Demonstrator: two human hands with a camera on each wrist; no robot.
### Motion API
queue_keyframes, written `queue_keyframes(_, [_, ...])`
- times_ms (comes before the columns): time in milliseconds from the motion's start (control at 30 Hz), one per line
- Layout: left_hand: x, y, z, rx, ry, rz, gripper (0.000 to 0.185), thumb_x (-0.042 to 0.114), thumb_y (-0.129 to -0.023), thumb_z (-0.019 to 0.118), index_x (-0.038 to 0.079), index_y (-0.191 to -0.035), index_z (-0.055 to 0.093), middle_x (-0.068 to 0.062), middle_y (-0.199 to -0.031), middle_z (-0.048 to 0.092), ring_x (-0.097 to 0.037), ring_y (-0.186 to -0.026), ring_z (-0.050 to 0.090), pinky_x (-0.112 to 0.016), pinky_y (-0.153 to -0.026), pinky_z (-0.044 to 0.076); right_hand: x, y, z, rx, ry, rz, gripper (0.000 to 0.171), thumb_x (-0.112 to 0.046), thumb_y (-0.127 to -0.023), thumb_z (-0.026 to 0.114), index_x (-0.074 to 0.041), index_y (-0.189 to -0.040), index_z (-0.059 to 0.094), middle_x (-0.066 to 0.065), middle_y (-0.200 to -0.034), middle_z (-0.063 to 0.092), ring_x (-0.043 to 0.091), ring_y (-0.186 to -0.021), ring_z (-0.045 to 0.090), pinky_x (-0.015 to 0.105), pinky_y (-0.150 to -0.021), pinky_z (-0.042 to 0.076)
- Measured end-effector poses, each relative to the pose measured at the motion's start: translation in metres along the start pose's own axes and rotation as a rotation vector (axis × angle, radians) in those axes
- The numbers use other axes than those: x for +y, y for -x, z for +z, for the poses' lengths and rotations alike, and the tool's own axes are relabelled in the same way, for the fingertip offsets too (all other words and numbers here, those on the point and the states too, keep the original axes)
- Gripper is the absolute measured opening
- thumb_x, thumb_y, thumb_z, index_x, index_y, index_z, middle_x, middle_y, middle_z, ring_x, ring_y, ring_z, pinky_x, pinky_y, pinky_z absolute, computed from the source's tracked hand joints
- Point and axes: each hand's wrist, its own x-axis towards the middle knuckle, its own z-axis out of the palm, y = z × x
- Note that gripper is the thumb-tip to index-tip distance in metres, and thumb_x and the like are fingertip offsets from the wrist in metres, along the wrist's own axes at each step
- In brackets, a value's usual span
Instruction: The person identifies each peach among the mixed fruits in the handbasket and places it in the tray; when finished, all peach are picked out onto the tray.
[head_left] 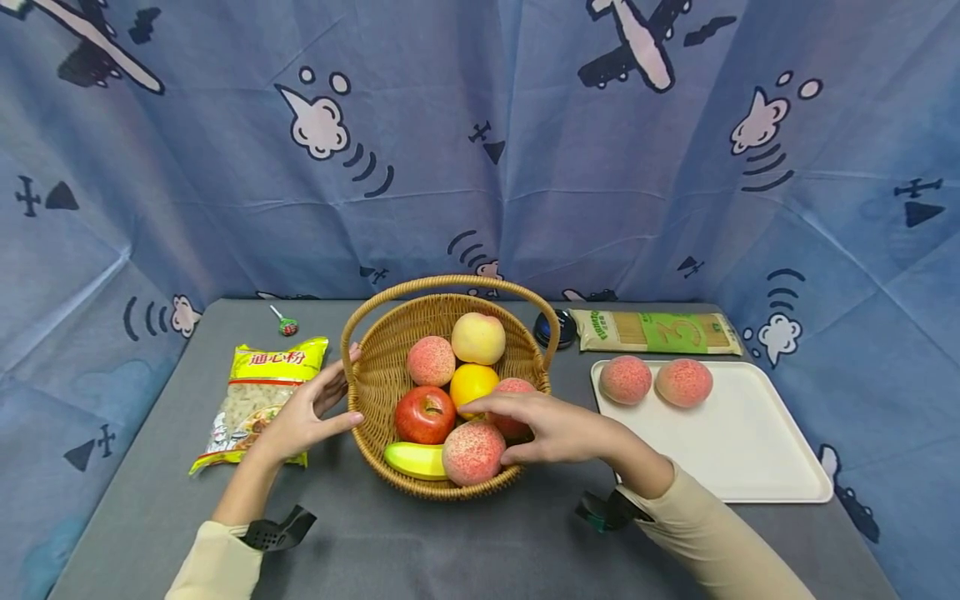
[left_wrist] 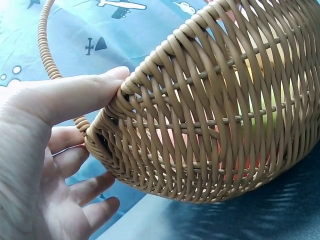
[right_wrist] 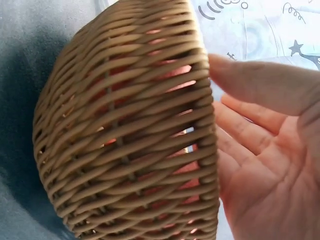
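Note:
A wicker basket (head_left: 375, 454) with an arched handle holds a red apple (head_left: 424, 415), an orange (head_left: 471, 385), a banana (head_left: 415, 460), a yellow peach (head_left: 478, 338) and speckled pink peaches (head_left: 474, 452). My left hand (head_left: 310, 417) is at the basket's left side. In the left wrist view its thumb touches the rim and its spread fingers lie by the handle's base. Over the right rim reaches my right hand (head_left: 553, 427), its fingers above a partly hidden pink peach (head_left: 513, 386) and its thumb beside the front one. The right wrist view shows its palm, with the fingertips hidden behind the weave.
Right of the basket, a white tray (head_left: 750, 433) bears two pink peaches (head_left: 655, 382). Behind it lie a noodle pack (head_left: 656, 332) and a dark round object (head_left: 557, 329). On the left are a yellow pasta bag (head_left: 258, 400) and a lollipop (head_left: 287, 326). A patterned curtain (head_left: 480, 167) hangs behind.

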Motion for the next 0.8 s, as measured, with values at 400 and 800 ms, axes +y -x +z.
queue_keyframes(400, [0.0, -0.001, 0.0, 0.004, -0.001, -0.009, 0.079, 0.002, -0.085, 0.067, 0.01, -0.151, 0.025, -0.011, -0.156, 0.025, -0.032, -0.14, 0.028, -0.009, -0.107, 0.03, -0.005, -0.014, -0.003, -0.154, 0.13, -0.044, 0.062, -0.009, -0.088, 0.067, -0.008, -0.144, 0.04, 0.004, -0.144, 0.046, 0.018, -0.129, 0.044, 0.035, -0.109, 0.039])
queue_keyframes(800, [-0.001, 0.0, 0.0, 0.003, 0.009, -0.009, 0.079, 0.003, -0.085, 0.067, 0.011, -0.151, 0.025, -0.011, -0.156, 0.025, -0.009, -0.138, 0.031, -0.009, -0.106, 0.03, -0.01, -0.028, -0.008, -0.29, 0.234, -0.111, 0.06, -0.007, -0.085, 0.068, -0.008, -0.141, 0.046, 0.003, -0.144, 0.047, 0.015, -0.135, 0.04, 0.03, -0.113, 0.034])
